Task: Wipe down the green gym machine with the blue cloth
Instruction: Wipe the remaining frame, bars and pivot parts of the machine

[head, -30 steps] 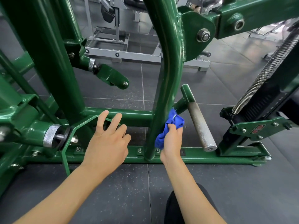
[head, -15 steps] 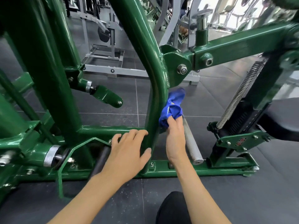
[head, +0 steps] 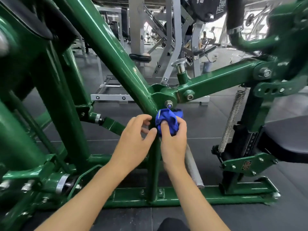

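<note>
The cloth [head: 166, 121] sits bunched in a wad just below the bolt [head: 168, 104] of the machine [head: 116, 52], pressed against the post [head: 154, 172] that drops from that bolt. The right hand [head: 173, 142] grips it from below the bolt, thumb on top of the wad and fingers curled behind. The left hand [head: 135, 140] is below and left of the bolt, fingers curled at the post's side and thumb on its front. Whether it really clasps the post I cannot tell.

The cloth looks light, soft and limp, so it likely works best balled up and held firmly, or it will flop loose. The machine is heavy, rigid steel with glossy paint. It should not shift under pressure, and the cloth should slide easily along it. The bolt and the welds near it may snag loose folds, so a tight wad there seems wise.
</note>
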A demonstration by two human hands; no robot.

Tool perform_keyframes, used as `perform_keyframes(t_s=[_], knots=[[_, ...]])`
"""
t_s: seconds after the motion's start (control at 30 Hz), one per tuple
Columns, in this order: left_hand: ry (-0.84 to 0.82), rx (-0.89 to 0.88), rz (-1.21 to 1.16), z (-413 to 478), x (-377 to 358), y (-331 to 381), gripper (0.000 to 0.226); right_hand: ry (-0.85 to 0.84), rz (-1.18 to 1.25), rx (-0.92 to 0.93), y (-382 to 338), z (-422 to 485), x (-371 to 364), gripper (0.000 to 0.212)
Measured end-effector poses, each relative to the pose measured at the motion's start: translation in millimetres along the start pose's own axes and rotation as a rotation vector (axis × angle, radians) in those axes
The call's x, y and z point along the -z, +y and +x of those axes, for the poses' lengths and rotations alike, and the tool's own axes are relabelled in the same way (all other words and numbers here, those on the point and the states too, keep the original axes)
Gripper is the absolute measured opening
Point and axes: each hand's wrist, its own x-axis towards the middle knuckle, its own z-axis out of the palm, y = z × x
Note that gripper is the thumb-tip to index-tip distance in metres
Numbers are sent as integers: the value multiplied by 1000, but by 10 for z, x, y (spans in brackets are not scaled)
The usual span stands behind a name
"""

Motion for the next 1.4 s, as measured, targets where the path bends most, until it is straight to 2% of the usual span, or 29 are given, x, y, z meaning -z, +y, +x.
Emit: perform_keyframes(t_s=[0.13,0.27,0.4,0.53,0.63,0.73,0.9,1.03,1.1,1.23,1.3,1.4], knots=[[30,14,13,43,-31,169,27,-50,-76,-26,-7,75,-8,21],[9,14,20,54,-124,235,24,-61,-42,-88,-3,120,-62,25],[45,-3,48,60,-166,252,23,-90,-53,-96,-1,161,18,20],[29,-54,66,173,-90,445,23,52,55,-70,-158,309,47,17],[40,-98,87,238,-79,561,27,71,150,-106,-219,337,16,20],[25,-86,63,190,-81,595,31,81,140,-92,-282,258,44,18],[77,-101,68,240,-27,680,31,152,-24,64,-485,305,55,20],[134,-117,36,231,4,688,32,132,-216,321,-373,30,-43,35],[173,-126,38,234,30,648,30,81,-332,489,-339,94,-77,44],[232,-122,90,328,136,581,39,-136,-738,745,-467,549,-118,44],[225,-144,121,371,173,586,41,-164,-888,828,-521,668,-89,44],[198,-157,153,419,163,648,41,-160,-984,911,-607,697,10,36]])
